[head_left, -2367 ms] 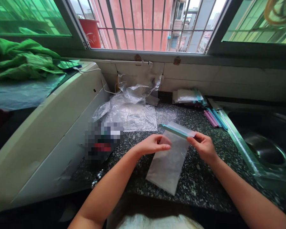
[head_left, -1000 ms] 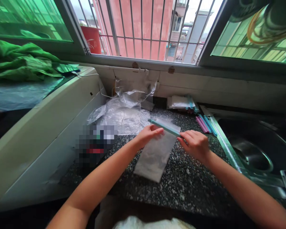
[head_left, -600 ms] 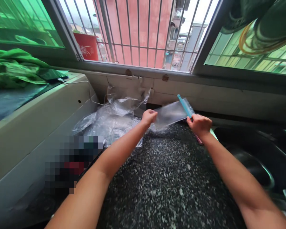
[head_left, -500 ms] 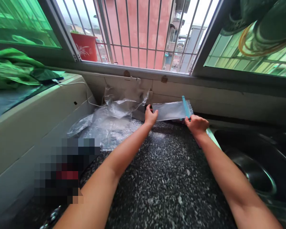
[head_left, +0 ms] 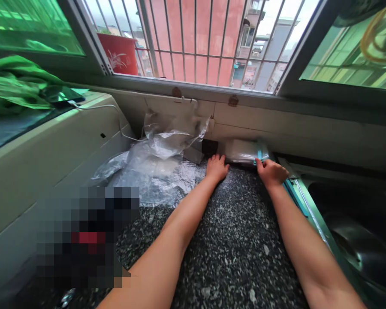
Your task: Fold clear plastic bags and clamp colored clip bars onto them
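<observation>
The clear bag with its teal clip lies on a small stack of similar bags at the back of the speckled countertop, just above the middle of the frame and against the tiled wall under the window. The right hand sits at the bag's right end, fingers curled and fingertips on the clip. Whether it pinches the clip or only presses on it cannot be told from this angle. The left hand lies palm down on the countertop just beside the bag's left end, fingers loosely spread and holding nothing.

To the left of the hands is a heap of crumpled clear plastic, partly propped against the wall. At the right of the frame, teal sticks lie along the rim of a steel sink. A white appliance fills the left side, with a green cloth and a phone on a cable on top of it. In the upper part of the frame, a red pot stands behind the window bars.
</observation>
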`<state>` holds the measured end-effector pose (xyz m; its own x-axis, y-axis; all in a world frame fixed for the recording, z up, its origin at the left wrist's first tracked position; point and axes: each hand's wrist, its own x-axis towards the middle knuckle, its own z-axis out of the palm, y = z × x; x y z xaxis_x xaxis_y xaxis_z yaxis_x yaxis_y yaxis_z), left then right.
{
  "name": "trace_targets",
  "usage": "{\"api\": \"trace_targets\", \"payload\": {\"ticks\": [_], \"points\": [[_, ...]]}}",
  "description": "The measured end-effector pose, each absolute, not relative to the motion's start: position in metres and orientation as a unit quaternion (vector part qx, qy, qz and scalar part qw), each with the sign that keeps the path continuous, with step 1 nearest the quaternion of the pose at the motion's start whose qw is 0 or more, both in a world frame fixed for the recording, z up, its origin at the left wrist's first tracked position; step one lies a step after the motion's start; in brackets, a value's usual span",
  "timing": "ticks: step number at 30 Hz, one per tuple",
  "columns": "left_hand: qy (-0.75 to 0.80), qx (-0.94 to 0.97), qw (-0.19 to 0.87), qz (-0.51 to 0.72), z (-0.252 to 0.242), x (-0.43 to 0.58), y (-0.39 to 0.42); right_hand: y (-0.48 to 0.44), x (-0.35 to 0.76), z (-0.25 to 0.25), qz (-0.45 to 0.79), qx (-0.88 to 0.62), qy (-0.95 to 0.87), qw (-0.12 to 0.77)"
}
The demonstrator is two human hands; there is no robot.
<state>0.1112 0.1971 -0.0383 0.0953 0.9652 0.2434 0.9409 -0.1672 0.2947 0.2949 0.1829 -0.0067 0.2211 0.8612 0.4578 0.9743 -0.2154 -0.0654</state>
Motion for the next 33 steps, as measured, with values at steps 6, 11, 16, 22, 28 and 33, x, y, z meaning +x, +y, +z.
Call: {"api": "trace_targets", "payload": {"ticks": [6, 11, 16, 22, 28, 33], "points": [[0.602, 0.772, 0.032, 0.203, -0.034, 0.106, 0.175, 0.174, 0.291, 0.005, -0.229, -0.689, -0.645, 0.239], [0.584, 0.787, 0.023, 0.199, -0.009, 0.07, 0.156, 0.165, 0.257, 0.014, -0.238, -0.596, -0.727, 0.244], [0.654, 0.718, -0.032, 0.237, 0.037, -0.023, 0.164, 0.162, 0.189, 0.006, -0.194, -0.524, -0.809, 0.182], [0.751, 0.631, -0.102, 0.166, 0.054, -0.109, 0.183, 0.181, 0.109, 0.016, -0.176, -0.479, -0.846, 0.154], [0.741, 0.646, -0.109, 0.147, 0.037, -0.118, 0.206, 0.225, 0.055, 0.035, -0.196, -0.466, -0.849, 0.156], [0.713, 0.674, -0.13, 0.145, 0.039, -0.124, 0.202, 0.246, 0.034, 0.042, -0.205, -0.462, -0.848, 0.156]]}}
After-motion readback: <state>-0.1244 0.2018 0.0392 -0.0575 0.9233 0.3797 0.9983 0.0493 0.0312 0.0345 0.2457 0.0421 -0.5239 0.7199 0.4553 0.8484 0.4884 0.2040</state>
